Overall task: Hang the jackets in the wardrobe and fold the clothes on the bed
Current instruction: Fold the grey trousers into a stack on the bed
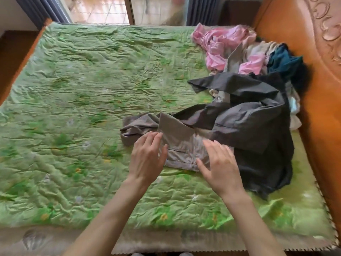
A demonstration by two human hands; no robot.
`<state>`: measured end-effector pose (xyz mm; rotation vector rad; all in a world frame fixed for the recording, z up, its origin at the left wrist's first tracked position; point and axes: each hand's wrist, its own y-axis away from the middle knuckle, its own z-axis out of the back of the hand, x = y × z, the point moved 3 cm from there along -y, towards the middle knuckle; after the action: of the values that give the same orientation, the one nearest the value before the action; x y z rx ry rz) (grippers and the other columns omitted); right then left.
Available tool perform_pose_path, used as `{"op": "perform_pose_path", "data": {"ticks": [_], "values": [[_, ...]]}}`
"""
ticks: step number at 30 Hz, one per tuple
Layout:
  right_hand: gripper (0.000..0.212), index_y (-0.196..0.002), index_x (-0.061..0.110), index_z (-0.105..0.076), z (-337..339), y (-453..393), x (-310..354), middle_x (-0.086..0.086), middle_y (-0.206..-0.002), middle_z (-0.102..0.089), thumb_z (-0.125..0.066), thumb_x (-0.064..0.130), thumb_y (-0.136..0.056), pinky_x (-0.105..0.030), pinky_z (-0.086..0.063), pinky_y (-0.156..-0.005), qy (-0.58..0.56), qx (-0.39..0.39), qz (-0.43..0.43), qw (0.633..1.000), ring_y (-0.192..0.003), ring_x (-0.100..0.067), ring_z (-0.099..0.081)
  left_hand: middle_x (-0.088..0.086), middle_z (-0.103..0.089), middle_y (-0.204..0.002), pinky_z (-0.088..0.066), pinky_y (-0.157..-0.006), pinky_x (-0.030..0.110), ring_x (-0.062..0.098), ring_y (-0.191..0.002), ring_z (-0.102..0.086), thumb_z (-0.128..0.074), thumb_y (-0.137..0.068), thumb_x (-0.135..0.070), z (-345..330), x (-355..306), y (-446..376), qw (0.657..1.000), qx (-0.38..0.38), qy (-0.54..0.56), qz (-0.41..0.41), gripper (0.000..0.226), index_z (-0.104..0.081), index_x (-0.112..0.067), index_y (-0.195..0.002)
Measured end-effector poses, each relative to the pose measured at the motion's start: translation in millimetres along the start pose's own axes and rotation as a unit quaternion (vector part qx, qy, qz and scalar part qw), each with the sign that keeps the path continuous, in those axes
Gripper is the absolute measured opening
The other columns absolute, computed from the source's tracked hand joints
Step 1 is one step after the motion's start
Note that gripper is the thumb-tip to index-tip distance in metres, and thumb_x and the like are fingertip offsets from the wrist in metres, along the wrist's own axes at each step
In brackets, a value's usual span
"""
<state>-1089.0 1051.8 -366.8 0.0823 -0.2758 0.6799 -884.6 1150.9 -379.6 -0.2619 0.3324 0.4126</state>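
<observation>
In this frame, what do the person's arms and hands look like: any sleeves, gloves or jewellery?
Both forearms are bare up to the frame edge, with no sleeves in view. The left hand and right hand wear no gloves, and no rings, watch or bracelet show.

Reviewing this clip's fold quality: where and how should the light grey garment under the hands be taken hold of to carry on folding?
Probably by the light grey garment's near hem edge, one corner per hand, from the person's side. That edge lies flat and uncovered on the green bedspread, while the dark grey jacket overlaps its far right part. The left hand and right hand are both open there.
</observation>
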Motion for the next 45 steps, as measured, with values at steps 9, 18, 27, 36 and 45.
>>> {"op": "perform_pose_path", "data": {"ticks": [9, 18, 27, 36, 45], "values": [[0.083, -0.132, 0.012, -0.068, -144, -29, -65, -0.011, -0.132, -0.068, -0.095, 0.040, -0.059, -0.057, -0.053, -0.100, 0.111, 0.093, -0.046, 0.988, -0.122, -0.033, -0.066, 0.005, -0.068, -0.129, -0.053, -0.103, 0.043, 0.025, -0.123, -0.060, -0.064, -0.098, -0.028, -147, 48, 4, 0.997, 0.064, 0.040, -0.002, 0.044, -0.061, -0.010, -0.137], [0.067, -0.154, 0.023, -0.035, -274, -41, -118, -0.001, -0.156, -0.040, -0.062, 0.034, -0.094, -0.054, -0.027, -0.119, 0.150, 0.230, -0.106, 0.956, -0.144, -0.027, -0.039, 0.008, -0.068, -0.118, -0.055, -0.096, 0.044, 0.031, -0.113, -0.063, -0.074, -0.081, -0.023, -310, 77, 11, 0.982, 0.182, -0.024, -0.047, 0.044, -0.067, -0.011, -0.123], [0.066, -0.124, 0.014, -0.053, -335, -31, -172, -0.015, -0.126, -0.053, -0.083, 0.011, -0.066, -0.053, -0.046, -0.090, 0.251, 0.168, -0.153, 0.941, -0.103, -0.039, -0.057, 0.018, -0.061, -0.118, -0.046, -0.095, 0.055, 0.040, -0.102, -0.055, -0.070, -0.074, -0.010, -377, 107, 21, 0.950, 0.227, -0.194, -0.089, 0.055, -0.062, -0.011, -0.128], [0.034, -0.103, 0.006, -0.064, -279, -31, -204, -0.015, -0.091, -0.060, -0.071, -0.009, -0.073, -0.044, -0.047, -0.059, 0.235, 0.076, -0.056, 0.967, -0.077, -0.038, -0.058, 0.009, -0.059, -0.091, -0.049, -0.068, 0.043, 0.034, -0.079, -0.059, -0.066, -0.073, -0.004, -329, 108, 4, 0.946, 0.233, -0.154, -0.164, 0.036, -0.062, -0.014, -0.108], [0.034, -0.097, 0.002, -0.063, -143, -60, -185, -0.016, -0.089, -0.055, -0.056, -0.012, -0.067, -0.046, -0.055, -0.051, 0.199, 0.042, -0.026, 0.979, -0.076, -0.037, -0.056, 0.010, -0.052, -0.107, -0.044, -0.062, 0.039, 0.035, -0.098, -0.056, -0.060, -0.064, 0.014, -182, 91, -36, 0.962, 0.232, -0.069, -0.125, 0.051, -0.057, -0.017, -0.104]]}}
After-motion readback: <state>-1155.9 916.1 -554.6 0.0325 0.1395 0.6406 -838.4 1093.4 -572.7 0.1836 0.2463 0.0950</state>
